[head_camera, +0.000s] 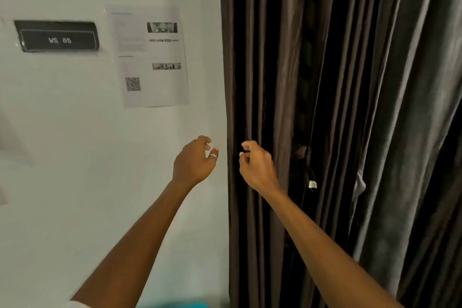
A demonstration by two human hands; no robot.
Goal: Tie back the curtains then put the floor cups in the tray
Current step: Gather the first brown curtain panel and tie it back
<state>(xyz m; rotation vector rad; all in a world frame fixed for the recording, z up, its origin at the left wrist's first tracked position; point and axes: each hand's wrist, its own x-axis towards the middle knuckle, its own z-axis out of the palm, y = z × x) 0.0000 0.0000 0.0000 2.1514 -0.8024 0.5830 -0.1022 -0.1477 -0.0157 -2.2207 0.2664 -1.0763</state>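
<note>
Both hands raised at the dark curtain's (325, 107) wall-side edge, left hand (193, 161) half-curled and empty over the wall (75, 157), right hand (255, 164) seemingly pinching a fold; best to gather the pleats before tying; cups, tray unseen.

The curtain (337, 107) is being hung right of the wall (75, 157); a sheet (150, 57) is being displayed right of a plaque (57, 36).
</note>
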